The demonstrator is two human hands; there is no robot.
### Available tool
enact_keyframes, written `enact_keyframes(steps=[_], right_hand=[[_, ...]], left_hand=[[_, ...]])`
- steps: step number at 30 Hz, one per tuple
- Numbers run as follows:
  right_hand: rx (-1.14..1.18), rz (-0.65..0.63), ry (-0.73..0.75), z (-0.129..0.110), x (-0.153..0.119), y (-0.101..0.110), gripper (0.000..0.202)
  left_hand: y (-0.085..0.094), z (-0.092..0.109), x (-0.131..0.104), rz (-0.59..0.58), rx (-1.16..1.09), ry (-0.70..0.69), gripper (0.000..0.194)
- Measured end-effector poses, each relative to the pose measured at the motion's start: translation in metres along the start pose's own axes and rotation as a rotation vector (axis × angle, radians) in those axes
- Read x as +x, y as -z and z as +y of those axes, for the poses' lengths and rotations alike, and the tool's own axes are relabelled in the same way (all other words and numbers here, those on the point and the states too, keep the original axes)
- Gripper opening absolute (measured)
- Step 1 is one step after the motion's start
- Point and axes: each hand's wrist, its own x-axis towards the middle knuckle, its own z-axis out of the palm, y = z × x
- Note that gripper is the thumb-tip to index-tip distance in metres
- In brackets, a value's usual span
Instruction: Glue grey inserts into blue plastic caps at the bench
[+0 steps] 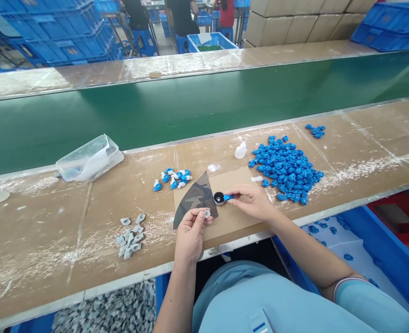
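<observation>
Dish (219, 204)—black inside, blue piece (228, 197) at rim.

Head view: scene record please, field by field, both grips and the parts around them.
left grip: holding a small grey-white piece
right grip: holding a blue piece at the round black dish; contact unclear
right side: large blue pile
left side: loose grey pieces
beyond left grip: blue-and-white cluster
far side: green belt, clear plastic box near it
</observation>
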Motion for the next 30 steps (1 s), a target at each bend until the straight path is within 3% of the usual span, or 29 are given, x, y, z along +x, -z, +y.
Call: enact_keyframes(steps=[5,10,15,30], right_hand=[[0.147,0.014,-0.063,-0.010,-0.007,-0.007,0.014],[0.161,-0.031,0.025,-0.016,-0.010,-0.015,0.013],[0.145,-0.078,0.103,-0.017,-0.009,-0.018,0.012],[0.187,-0.146,0.076,-0.008,-0.015,-0.008,0.016]], left_hand=[[-0.002,0.000,0.000,0.012,0.002,0.033,0.038],[-0.001,0.000,-0.005,-0.095,0.109,0.059,0.039],[-0.001,-0.004,-0.008,-0.145,0.265,-0.058,0.033],[-0.001,-0.006,-0.010,-0.277,0.435,-0.281,0.016]])
